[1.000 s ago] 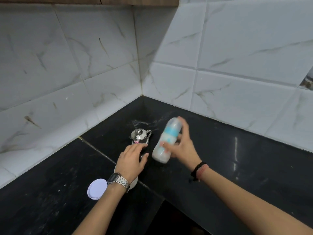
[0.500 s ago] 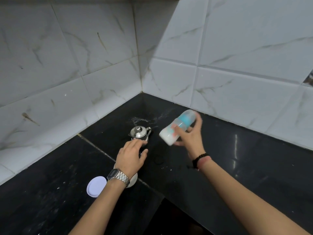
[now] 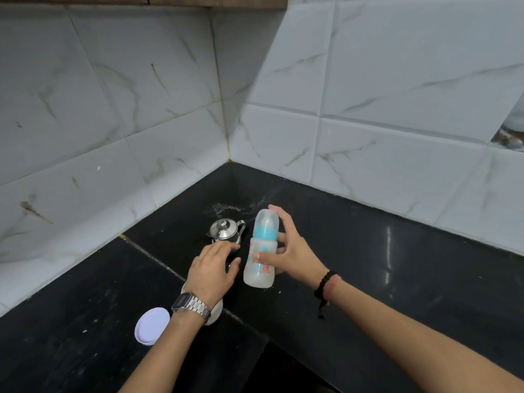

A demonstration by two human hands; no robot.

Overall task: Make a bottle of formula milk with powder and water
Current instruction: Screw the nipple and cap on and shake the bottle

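Note:
My right hand (image 3: 292, 251) grips a capped baby bottle (image 3: 261, 251) with a teal collar and white milk inside, held nearly upright just above the black counter (image 3: 397, 279). My left hand (image 3: 212, 270) hovers with relaxed fingers over a white powder container (image 3: 217, 310), mostly hidden beneath the wrist. A small steel pot (image 3: 225, 229) with a lid stands just beyond the left fingertips.
A white round lid (image 3: 151, 326) lies flat on the counter left of my left wrist. Marble-tiled walls (image 3: 141, 109) meet in a corner behind the pot. A wet smear marks the counter near the corner.
The right hand swung the bottle from a tilted position up near the wall back down to nearly upright beside the left hand. The left hand stayed in place.

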